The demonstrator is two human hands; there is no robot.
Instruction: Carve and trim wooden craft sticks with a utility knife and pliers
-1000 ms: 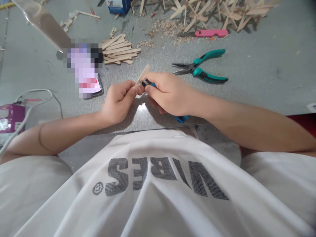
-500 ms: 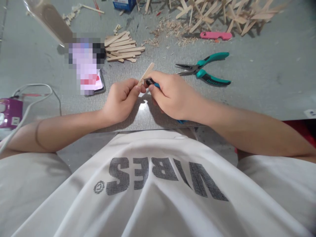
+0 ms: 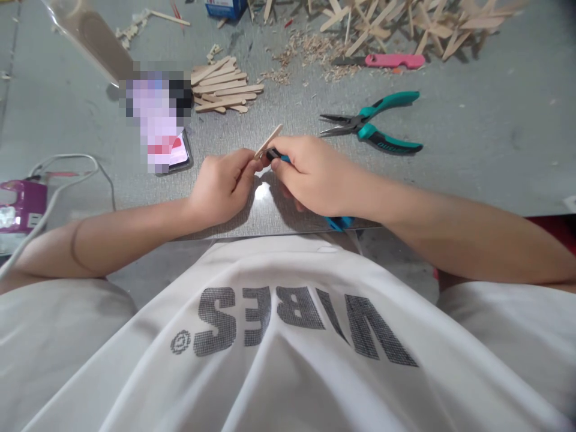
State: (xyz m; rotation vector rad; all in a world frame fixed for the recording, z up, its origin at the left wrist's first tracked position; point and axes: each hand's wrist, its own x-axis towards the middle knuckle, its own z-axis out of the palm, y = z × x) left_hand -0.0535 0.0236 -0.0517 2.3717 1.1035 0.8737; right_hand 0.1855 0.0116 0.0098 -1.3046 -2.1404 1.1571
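Observation:
My left hand [image 3: 221, 183] is closed, pinching one end of a wooden craft stick [image 3: 270, 140] between thumb and fingers. The stick slants up to the right, turned nearly edge-on. My right hand [image 3: 310, 174] is wrapped around a pair of blue-handled pliers [image 3: 339, 223]. Their dark head shows beyond the thumb, right beside the stick's held end; whether the jaws bite the wood is hidden by fingers. Blue handle ends stick out below the palm. Both hands meet just above the table's near edge.
Teal-handled long-nose pliers [image 3: 369, 123] lie spread on the right. Behind are a pink folding knife [image 3: 393, 61], wood crumbs [image 3: 310, 51] and assembled stick pieces [image 3: 382, 24]. A pile of sticks [image 3: 227, 87], a phone [image 3: 180, 155], a clear bottle [image 3: 92, 39] and a purple device [image 3: 22, 204] with a cable occupy the left.
The stick has rolled from showing its flat face to nearly edge-on, its tip a little lower. More of the blue handles shows beneath my right hand.

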